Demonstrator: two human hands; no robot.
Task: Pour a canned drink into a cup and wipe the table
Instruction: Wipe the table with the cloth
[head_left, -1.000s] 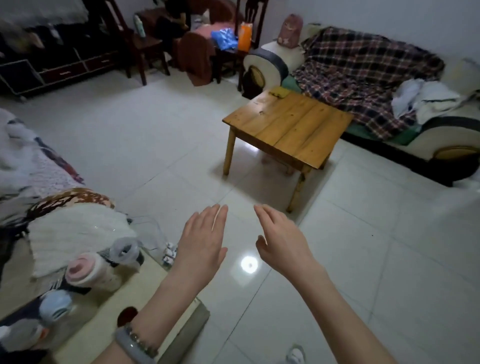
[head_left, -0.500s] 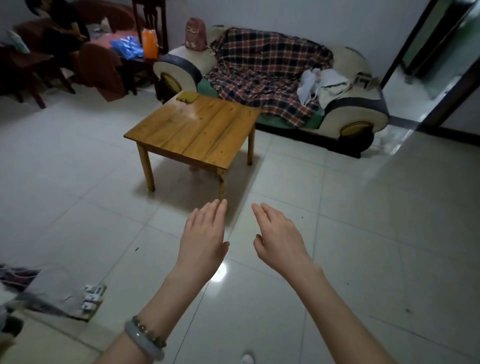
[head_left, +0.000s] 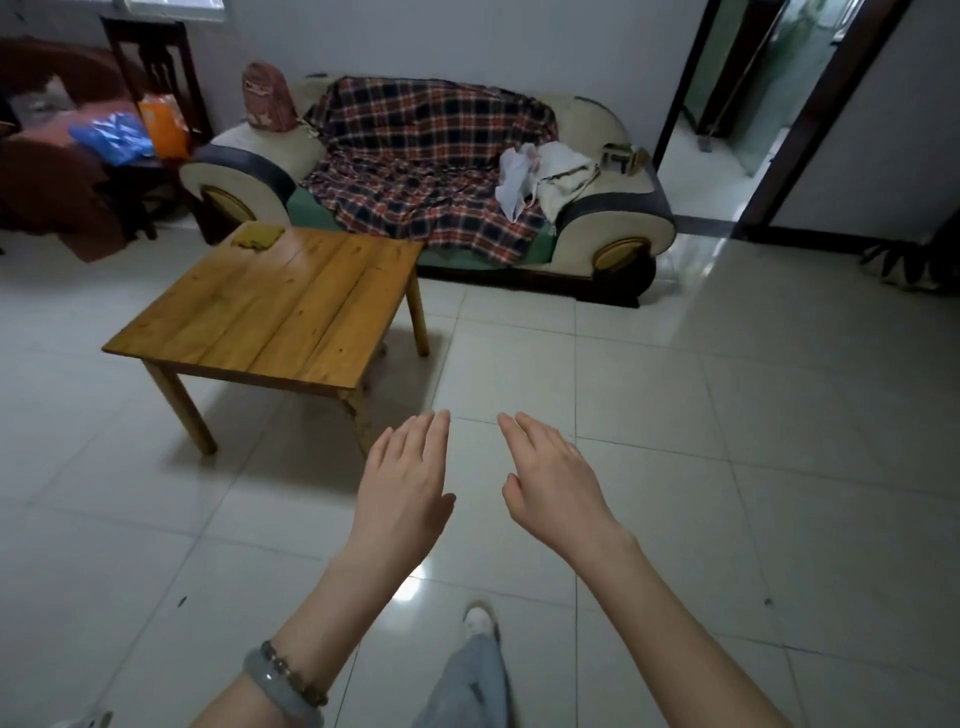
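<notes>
Left hand (head_left: 402, 483) and right hand (head_left: 553, 480) hover flat, fingers straight, holding nothing; wooden table (head_left: 275, 306) at 11 o'clock.

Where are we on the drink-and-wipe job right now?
Done: nothing visible; no can or cup in view. In hand: nothing; left hand and right hand are open, empty, held out over the floor short of the wooden table. Left: fetching can and cup, pouring, then wiping, perhaps with the yellowish cloth on the table's far corner.
</notes>
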